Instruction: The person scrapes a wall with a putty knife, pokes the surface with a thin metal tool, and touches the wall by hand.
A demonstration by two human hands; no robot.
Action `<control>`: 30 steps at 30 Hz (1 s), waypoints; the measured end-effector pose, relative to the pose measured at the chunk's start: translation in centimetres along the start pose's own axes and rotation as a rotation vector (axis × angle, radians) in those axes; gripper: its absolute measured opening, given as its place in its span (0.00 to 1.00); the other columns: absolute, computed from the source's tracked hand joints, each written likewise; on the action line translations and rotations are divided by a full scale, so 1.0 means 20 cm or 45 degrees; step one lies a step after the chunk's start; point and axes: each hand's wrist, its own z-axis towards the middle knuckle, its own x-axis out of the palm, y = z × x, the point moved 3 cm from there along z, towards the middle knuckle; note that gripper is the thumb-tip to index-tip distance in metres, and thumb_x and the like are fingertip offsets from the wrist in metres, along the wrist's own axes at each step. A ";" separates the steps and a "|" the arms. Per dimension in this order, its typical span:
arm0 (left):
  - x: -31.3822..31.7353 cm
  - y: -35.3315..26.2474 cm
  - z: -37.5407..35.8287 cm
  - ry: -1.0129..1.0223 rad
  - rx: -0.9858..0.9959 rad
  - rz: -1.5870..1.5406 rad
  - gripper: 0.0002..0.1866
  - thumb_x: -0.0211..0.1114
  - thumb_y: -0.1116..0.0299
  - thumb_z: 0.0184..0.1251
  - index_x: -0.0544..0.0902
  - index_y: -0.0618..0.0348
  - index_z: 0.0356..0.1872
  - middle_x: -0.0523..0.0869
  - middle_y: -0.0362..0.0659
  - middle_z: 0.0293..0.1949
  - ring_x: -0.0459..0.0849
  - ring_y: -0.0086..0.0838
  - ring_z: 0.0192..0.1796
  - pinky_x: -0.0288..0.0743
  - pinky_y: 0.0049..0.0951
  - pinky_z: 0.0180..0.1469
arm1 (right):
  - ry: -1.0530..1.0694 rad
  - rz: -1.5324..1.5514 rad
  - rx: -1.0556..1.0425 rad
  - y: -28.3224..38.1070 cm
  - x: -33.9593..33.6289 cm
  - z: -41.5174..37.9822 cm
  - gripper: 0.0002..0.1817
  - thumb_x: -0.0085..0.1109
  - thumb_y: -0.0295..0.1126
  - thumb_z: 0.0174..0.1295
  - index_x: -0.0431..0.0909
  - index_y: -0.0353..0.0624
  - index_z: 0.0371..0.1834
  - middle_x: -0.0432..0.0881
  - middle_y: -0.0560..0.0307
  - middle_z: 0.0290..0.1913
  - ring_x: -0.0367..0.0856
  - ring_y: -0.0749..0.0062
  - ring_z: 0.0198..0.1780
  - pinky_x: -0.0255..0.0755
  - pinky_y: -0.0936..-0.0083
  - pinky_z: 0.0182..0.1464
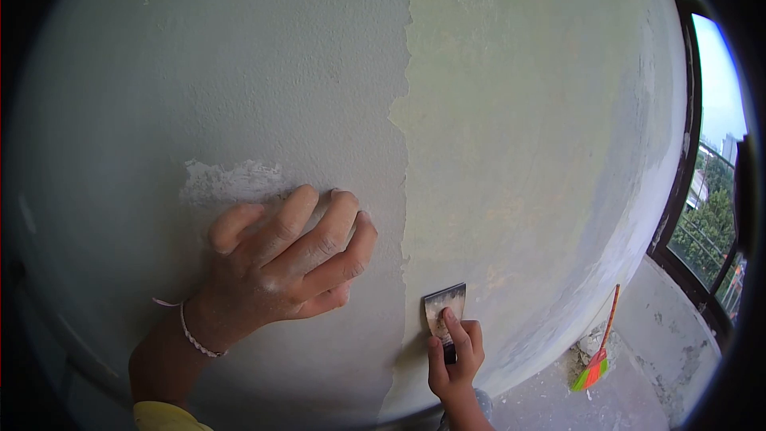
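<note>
My left hand rests against the grey painted part of the wall, palm side toward it. Its fingers are bent and spread with gaps between them, and no object shows in them; the palm is hidden. White dust marks the knuckles. Just above the fingers is a rough white patch of filler. Lower and to the right, my right hand grips a putty knife, thumb and fingers around its handle. The blade points upward, close to the pale green part of the wall; whether it touches cannot be made out.
A ragged vertical edge separates the grey paint from the green surface. At the far right, a dark-framed window looks onto trees and buildings. Below it, a broom with green and orange bristles leans in the corner by the dusty floor.
</note>
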 end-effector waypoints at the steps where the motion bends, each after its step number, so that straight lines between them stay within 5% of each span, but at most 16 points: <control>1: 0.00 0.00 0.00 0.006 0.018 0.015 0.20 0.61 0.51 0.54 0.84 0.32 0.50 0.78 0.32 0.54 0.73 0.25 0.58 0.53 0.40 0.60 | 0.024 0.005 0.020 0.00 -0.01 -0.01 0.27 0.66 0.21 0.58 0.80 0.38 0.65 0.85 0.50 0.44 0.76 0.63 0.36 0.74 0.73 0.37; 11: -0.04 0.00 0.04 0.078 -0.065 -0.052 0.23 0.64 0.45 0.55 0.82 0.28 0.55 0.75 0.36 0.62 0.70 0.28 0.61 0.54 0.40 0.60 | 0.023 0.033 0.033 0.03 -0.02 -0.02 0.26 0.63 0.23 0.63 0.76 0.36 0.66 0.84 0.47 0.43 0.73 0.65 0.35 0.67 0.72 0.36; 14: -0.02 -0.01 0.02 0.133 -0.035 -0.034 0.22 0.63 0.45 0.59 0.82 0.27 0.56 0.74 0.39 0.64 0.70 0.32 0.62 0.54 0.41 0.62 | 0.041 0.022 0.104 0.03 -0.01 -0.02 0.27 0.64 0.21 0.60 0.78 0.39 0.66 0.85 0.47 0.45 0.78 0.62 0.37 0.75 0.72 0.39; 17: 0.05 -0.02 -0.10 0.026 -0.163 -0.006 0.21 0.58 0.46 0.67 0.82 0.32 0.58 0.72 0.45 0.66 0.69 0.37 0.63 0.54 0.42 0.64 | 0.056 -0.010 0.118 0.00 0.01 -0.03 0.27 0.64 0.20 0.61 0.78 0.39 0.67 0.86 0.48 0.46 0.77 0.62 0.37 0.74 0.73 0.39; 19: 0.06 0.00 -0.23 -0.446 -0.443 0.020 0.23 0.52 0.48 0.73 0.81 0.40 0.62 0.70 0.50 0.67 0.67 0.41 0.65 0.55 0.43 0.65 | 0.066 -0.032 0.110 -0.02 0.03 -0.03 0.27 0.64 0.20 0.61 0.78 0.39 0.67 0.86 0.48 0.47 0.77 0.62 0.37 0.74 0.73 0.39; 20: 0.05 -0.02 -0.27 -0.444 -0.445 0.023 0.23 0.52 0.48 0.73 0.81 0.40 0.62 0.70 0.50 0.67 0.67 0.41 0.65 0.55 0.43 0.65 | 0.055 -0.058 0.103 -0.03 0.04 -0.03 0.27 0.64 0.20 0.61 0.78 0.39 0.67 0.86 0.48 0.47 0.77 0.62 0.36 0.74 0.73 0.40; 22: 0.04 -0.04 -0.31 0.088 -0.575 0.116 0.24 0.49 0.47 0.72 0.81 0.33 0.64 0.73 0.47 0.66 0.68 0.37 0.67 0.54 0.40 0.60 | 0.074 -0.054 0.120 -0.02 0.03 -0.03 0.27 0.64 0.19 0.61 0.78 0.39 0.66 0.86 0.48 0.49 0.77 0.63 0.37 0.74 0.73 0.40; 25: 0.04 -0.09 -0.38 -0.184 -0.534 0.102 0.26 0.50 0.46 0.71 0.80 0.31 0.67 0.73 0.45 0.67 0.70 0.35 0.65 0.51 0.40 0.60 | 0.086 -0.047 0.111 0.01 0.02 -0.03 0.28 0.65 0.19 0.60 0.78 0.40 0.67 0.86 0.48 0.47 0.78 0.63 0.37 0.75 0.73 0.39; 28: 0.07 -0.09 -0.31 0.105 -0.506 0.158 0.26 0.50 0.45 0.71 0.79 0.30 0.68 0.73 0.44 0.66 0.71 0.33 0.64 0.49 0.40 0.59 | 0.074 -0.053 0.079 -0.01 0.00 0.00 0.28 0.66 0.18 0.59 0.79 0.41 0.66 0.85 0.49 0.44 0.78 0.63 0.37 0.75 0.73 0.38; 30: 0.06 -0.10 -0.29 0.069 -0.523 0.177 0.26 0.52 0.46 0.70 0.80 0.31 0.67 0.74 0.43 0.66 0.71 0.32 0.64 0.48 0.40 0.59 | 0.076 -0.041 0.082 0.00 -0.02 0.01 0.28 0.67 0.18 0.58 0.80 0.42 0.65 0.84 0.50 0.42 0.78 0.63 0.36 0.75 0.73 0.37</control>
